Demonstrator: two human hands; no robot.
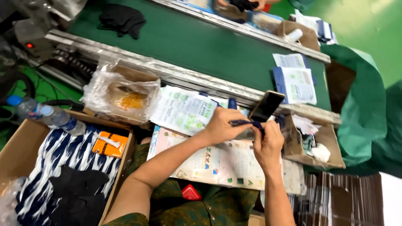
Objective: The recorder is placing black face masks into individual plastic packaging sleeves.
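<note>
At the lower left of the frame we are seeing a cardboard box (16,144) holding blue-and-white patterned cloth (63,161) with black fabric pieces (79,190) lying on it, and two plastic bottles (46,115) resting at its upper edge. Just right of that, a crinkled clear plastic bag (119,94) is sitting beside printed white-and-green packets (182,109). Moving to the centre, our left hand (222,125) is reaching forward with its fingers clamped on one end of a small dark fabric piece (247,123), above a printed sheet (209,161) on the table. Our right hand (268,142) is rising from the lower edge, wrist bent, its fingers pinching the other end of that piece. We judge the handling is midway: the piece is stretched between both hands and not yet set down. A phone (266,106) is leaning just behind them. Further right, more packets (298,83) are lying on the green conveyor belt (201,46), and a small open box (314,144) is standing near the right hand
</note>
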